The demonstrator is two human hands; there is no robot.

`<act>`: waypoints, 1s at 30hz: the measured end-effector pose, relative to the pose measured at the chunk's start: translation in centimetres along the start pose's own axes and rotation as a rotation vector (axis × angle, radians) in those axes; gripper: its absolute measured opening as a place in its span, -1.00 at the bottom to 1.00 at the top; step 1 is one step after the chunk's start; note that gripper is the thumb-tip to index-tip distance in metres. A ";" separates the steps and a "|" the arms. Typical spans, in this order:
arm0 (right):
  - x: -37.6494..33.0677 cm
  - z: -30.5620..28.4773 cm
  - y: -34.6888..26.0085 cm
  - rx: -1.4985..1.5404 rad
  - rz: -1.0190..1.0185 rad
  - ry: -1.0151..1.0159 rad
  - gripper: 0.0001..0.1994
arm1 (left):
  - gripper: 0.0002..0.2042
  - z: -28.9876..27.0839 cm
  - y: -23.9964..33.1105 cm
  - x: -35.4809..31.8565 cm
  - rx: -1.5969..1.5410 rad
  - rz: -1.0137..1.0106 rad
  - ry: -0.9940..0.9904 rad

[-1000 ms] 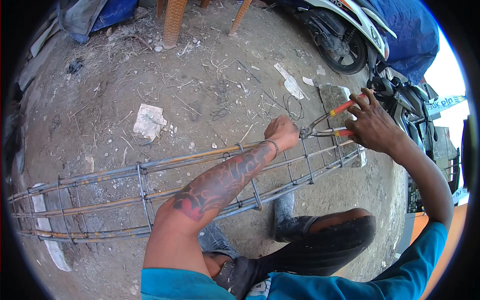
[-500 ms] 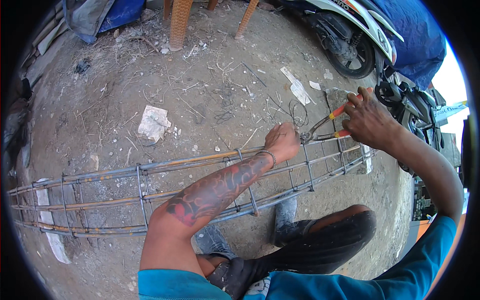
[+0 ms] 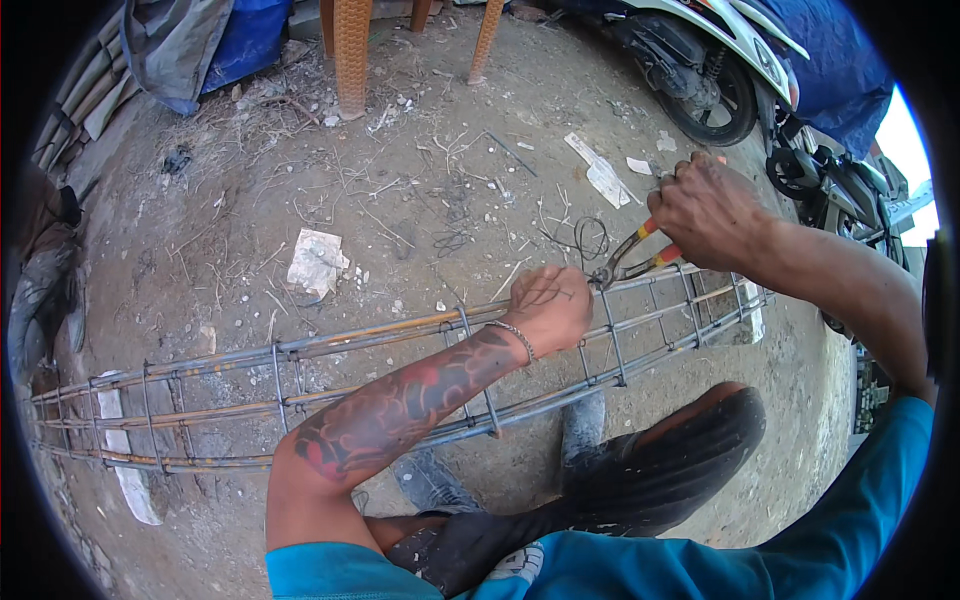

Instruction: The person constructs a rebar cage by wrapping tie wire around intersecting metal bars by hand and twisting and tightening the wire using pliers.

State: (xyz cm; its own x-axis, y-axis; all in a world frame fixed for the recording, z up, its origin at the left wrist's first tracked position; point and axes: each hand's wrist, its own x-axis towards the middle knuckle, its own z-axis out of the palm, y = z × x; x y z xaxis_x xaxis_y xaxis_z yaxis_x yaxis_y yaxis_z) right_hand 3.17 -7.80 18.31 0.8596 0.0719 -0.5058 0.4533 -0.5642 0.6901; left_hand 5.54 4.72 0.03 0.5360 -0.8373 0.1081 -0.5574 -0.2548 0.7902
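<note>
My right hand [image 3: 708, 212] is wrapped round the handles of a pair of pincers [image 3: 634, 256] with orange and yellow grips. The pincer jaws sit at the top bar of a long steel rebar cage [image 3: 385, 328], right beside my left hand. My left hand [image 3: 550, 305] is closed in a fist at that bar; what its fingers hold is hidden. Square stirrups [image 3: 279, 372] ring the long bars of the cage, which lies across in front of my legs. A loop of thin dark wire [image 3: 591, 238] shows just beyond the pincers.
Pale blocks [image 3: 128, 465] lie under the cage ends. A motorbike [image 3: 715, 95] stands at the far right, and brown woven-look chair legs [image 3: 351, 60] at the far side. Paper scraps [image 3: 316, 262] and twigs litter the dirt. Part of another person [image 3: 42, 290] shows at the left edge.
The pincer handles have come closer together in my right hand. My left hand has shifted slightly left and down. The whole view has tilted a little.
</note>
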 end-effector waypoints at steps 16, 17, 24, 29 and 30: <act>-0.6 0.9 -0.1 -0.027 -0.035 0.035 -0.76 | -0.73 -3.0 3.4 9.7 -0.419 0.363 -0.553; -0.6 0.7 0.3 -0.117 -0.101 0.069 -0.74 | -0.75 -2.7 3.5 9.2 -0.394 0.353 -0.402; -2.5 2.8 0.9 1.588 0.362 1.134 -0.41 | -0.79 -1.0 4.6 7.1 -0.731 0.126 -0.077; 1.3 3.9 -1.9 2.367 0.509 0.834 -0.56 | -0.62 -2.6 3.1 7.7 -0.654 0.063 -0.258; 1.3 4.1 -1.5 2.307 0.430 0.848 -0.60 | -0.46 -4.4 3.0 8.2 -0.376 0.147 -0.374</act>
State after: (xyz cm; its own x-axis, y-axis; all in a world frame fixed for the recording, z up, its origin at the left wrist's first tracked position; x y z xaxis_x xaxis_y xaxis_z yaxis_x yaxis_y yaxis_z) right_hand 2.61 -10.20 14.50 0.9190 -0.3916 0.0455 -0.0271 -0.1778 -0.9837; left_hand 11.08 -0.77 5.94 0.1690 -0.9834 0.0661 -0.3077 0.0111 0.9514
